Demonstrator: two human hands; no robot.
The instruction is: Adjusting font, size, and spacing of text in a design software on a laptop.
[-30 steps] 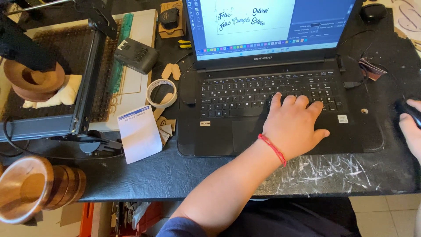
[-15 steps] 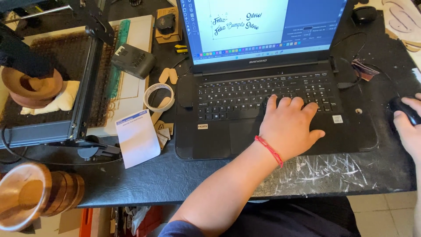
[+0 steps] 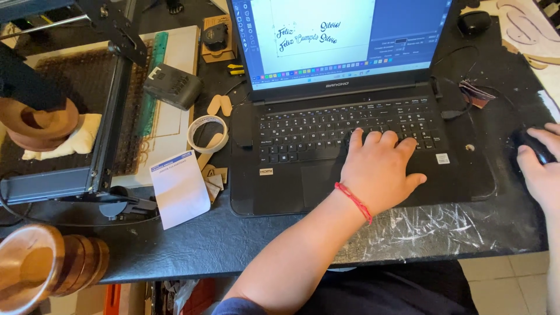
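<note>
A black laptop [image 3: 291, 192] lies open on a dark desk [image 3: 204, 245], its screen showing a design program with script lettering. My left hand [image 3: 379, 169], with a red string bracelet at the wrist, rests flat on the right half of the keyboard and the palm rest, fingers spread over the keys. At the right edge my right hand [image 3: 542, 172] covers a black mouse [image 3: 529, 143].
A laser engraver frame [image 3: 105, 116] stands at the left with a wooden ring [image 3: 41, 125] on its bed. A roll of tape [image 3: 208, 134], a white card [image 3: 181, 189], small wood pieces and a black box lie beside the laptop. A turned wooden cup [image 3: 41, 271] sits at front left.
The view has shifted slightly; both hands stay where they were, left on the keyboard and right on the mouse.
</note>
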